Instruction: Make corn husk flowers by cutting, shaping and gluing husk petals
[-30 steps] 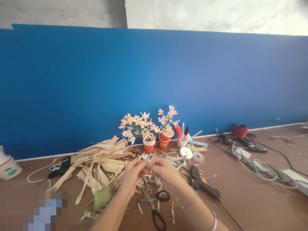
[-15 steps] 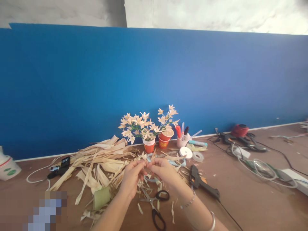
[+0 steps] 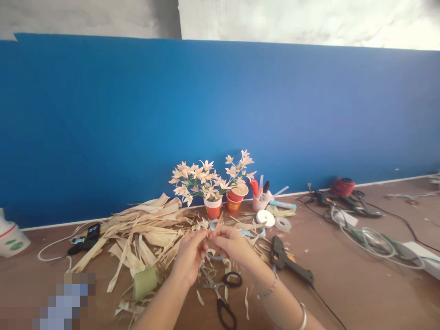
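Observation:
My left hand [image 3: 190, 252] and my right hand [image 3: 231, 243] meet fingertip to fingertip over the middle of the table. Both are closed in a pinch; what lies between the fingertips is too small and too covered to make out. Pale husk petals [image 3: 202, 224] show just beyond my left fingertips, and I cannot tell whether they are held. Black-handled scissors [image 3: 220, 288] lie spread below my hands among husk scraps. Dried corn husks [image 3: 147, 224] are heaped to the left of my left hand. A black glue gun [image 3: 290, 263] rests to the right of my right wrist.
Husk flowers [image 3: 197, 176] stand in a red-and-white paper cup [image 3: 213, 208], with more paper cups [image 3: 234, 201] beside it. A pen cup [image 3: 260, 201], a white spool [image 3: 266, 218] and clear tape [image 3: 283, 224] sit behind. Cables [image 3: 371, 243] spread across the right; a green roll [image 3: 145, 283] lies left.
My fingers shift very slightly at the pinch, and the left hand turns a little. The things on the table stay where they were.

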The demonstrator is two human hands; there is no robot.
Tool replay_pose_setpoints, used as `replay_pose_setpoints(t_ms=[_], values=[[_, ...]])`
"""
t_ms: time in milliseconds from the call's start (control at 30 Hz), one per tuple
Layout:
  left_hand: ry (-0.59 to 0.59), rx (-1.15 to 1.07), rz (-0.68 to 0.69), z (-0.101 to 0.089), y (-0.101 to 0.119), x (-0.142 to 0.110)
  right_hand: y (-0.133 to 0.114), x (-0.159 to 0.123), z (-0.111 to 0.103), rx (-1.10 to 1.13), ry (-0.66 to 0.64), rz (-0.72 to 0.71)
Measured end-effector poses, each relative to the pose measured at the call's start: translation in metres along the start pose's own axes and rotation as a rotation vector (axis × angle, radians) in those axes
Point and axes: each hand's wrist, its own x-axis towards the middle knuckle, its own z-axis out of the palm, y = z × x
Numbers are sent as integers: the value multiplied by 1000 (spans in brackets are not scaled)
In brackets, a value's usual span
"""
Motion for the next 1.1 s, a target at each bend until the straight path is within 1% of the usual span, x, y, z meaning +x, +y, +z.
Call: replay_pose_setpoints(t_ms=[300, 700, 1100], values=[[-3, 11, -1, -2, -2, 0, 3, 2, 0, -22, -16, -12], [-9, -12, -1, -2, -3, 0, 7, 5, 0, 9, -33, -33], [-21, 17, -4, -3, -3, 1, 4, 3, 0, -8, -17, -20]])
